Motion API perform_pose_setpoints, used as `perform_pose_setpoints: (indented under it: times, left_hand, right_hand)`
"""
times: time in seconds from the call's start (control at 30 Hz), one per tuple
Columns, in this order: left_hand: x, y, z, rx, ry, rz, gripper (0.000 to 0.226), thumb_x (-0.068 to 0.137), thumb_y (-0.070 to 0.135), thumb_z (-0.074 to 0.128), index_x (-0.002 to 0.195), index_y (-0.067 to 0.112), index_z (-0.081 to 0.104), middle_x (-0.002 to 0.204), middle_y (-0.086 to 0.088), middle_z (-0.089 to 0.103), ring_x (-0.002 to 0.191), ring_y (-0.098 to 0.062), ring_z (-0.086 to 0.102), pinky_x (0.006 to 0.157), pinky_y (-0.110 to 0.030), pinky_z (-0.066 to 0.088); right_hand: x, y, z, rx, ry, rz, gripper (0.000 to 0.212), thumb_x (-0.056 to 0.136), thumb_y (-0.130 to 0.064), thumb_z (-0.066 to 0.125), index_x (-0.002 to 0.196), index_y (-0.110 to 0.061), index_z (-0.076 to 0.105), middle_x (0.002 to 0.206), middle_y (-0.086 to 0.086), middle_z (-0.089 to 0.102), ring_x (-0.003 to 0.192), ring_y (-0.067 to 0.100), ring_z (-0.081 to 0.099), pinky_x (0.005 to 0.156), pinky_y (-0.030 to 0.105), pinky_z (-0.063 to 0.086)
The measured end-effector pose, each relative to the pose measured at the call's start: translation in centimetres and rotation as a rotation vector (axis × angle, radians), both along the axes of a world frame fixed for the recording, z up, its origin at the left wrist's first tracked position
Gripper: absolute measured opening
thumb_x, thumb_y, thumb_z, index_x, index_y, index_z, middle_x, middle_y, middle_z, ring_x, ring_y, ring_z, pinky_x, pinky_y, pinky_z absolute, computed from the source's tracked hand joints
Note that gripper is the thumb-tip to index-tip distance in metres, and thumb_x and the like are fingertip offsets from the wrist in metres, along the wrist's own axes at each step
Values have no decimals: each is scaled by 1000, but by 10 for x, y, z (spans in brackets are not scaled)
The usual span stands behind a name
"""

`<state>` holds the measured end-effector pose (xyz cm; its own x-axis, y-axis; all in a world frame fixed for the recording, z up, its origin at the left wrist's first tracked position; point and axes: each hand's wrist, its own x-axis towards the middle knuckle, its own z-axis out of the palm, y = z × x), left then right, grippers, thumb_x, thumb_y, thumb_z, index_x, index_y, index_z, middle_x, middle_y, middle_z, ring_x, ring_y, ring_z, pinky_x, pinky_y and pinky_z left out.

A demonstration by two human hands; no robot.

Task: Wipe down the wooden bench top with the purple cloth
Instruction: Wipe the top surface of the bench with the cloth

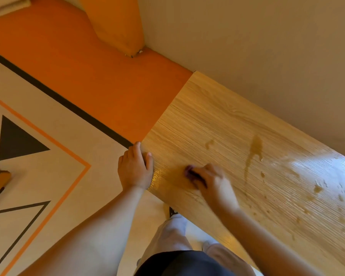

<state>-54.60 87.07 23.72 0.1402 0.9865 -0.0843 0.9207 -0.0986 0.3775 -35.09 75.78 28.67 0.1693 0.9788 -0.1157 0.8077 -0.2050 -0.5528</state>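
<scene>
Head view: the wooden bench top (237,136) fills the right half of what I see, and I place everything else from it. Behind it runs a plain pale wall (247,36); off its left end lies orange floor (88,76) and then a pale mat with dark triangles (48,176). The board looks hard, grained and glossy. Amber puddles (255,148) and scattered drops sit toward its right, so I judge it slick there. My left hand (134,168) rests on the bench's near left corner, fingers curled over the edge, holding nothing else. My right hand (209,180) presses down on the bench just right of that corner, fingers closed over the purple cloth (189,171), which only peeks out at my fingertips. The cloth looks soft, light and limp. I think it's best bunched under a flat palm, not pinched by one corner.
</scene>
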Motion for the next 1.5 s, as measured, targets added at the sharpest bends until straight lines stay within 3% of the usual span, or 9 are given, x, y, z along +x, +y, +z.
perform_pose_setpoints:
  times: [0.13,0.27,0.5,0.63,0.87,0.97,1.13,1.33,1.5]
  left_hand:
    - [0,0,0,4,12,3,45,95,36,42,130,8,45,116,-14,62,98,-30,59,82,-41,45]
    - [0,0,1,0,2,-1,47,95,38,40,130,8,45,118,-14,61,98,-31,59,82,-41,46]
    - [1,0,2,8,4,-4,44,96,37,41,130,9,44,116,-13,62,97,-29,59,82,-40,45]
    - [1,0,3,3,5,-7,44,96,37,43,130,9,44,117,-13,62,99,-29,59,82,-39,44]
    - [2,1,8,-22,-6,-19,48,95,35,41,131,4,46,120,-17,60,102,-33,58,82,-42,47]
    - [3,3,10,-26,24,-33,46,95,29,48,133,3,44,127,-18,56,112,-33,53,90,-45,43]
    - [26,17,18,82,-36,-153,51,90,16,58,137,3,43,140,-17,45,127,-35,43,101,-48,37]
    - [91,30,20,30,-122,-213,59,87,20,62,140,8,39,145,-11,38,134,-30,35,108,-46,31]
    - [121,32,10,-26,-51,-175,52,85,18,59,134,7,46,142,-11,43,124,-34,43,99,-52,38]
  right_hand:
    - [-44,-34,0,-40,91,305,27,76,-25,75,103,-22,70,88,-2,62,80,20,60,59,26,55]
    - [-4,-37,-1,-75,85,332,28,81,-23,71,109,-19,69,91,2,63,85,22,60,62,33,56]
    - [113,18,-1,19,-137,-168,24,87,-17,65,111,-13,67,94,6,60,89,26,57,73,32,47]
    - [91,37,-4,-18,-176,-352,28,90,-14,59,118,-13,62,108,11,58,98,32,56,81,42,52]
    - [-32,-9,0,-17,-34,322,25,89,-30,61,110,-19,66,95,5,60,88,25,58,59,34,54]
    - [-11,-8,-2,-46,14,440,30,93,-33,53,118,-21,62,106,5,59,97,24,53,68,36,54]
    - [72,38,-1,-3,-92,146,31,91,-28,59,119,-19,63,100,3,60,96,23,56,75,32,52]
    - [124,92,-3,-32,-210,-291,33,94,-19,52,127,-16,56,119,7,54,114,26,47,89,34,46]
    - [65,77,-7,28,-67,-10,32,93,-30,51,122,-19,60,106,3,57,102,22,51,81,33,50]
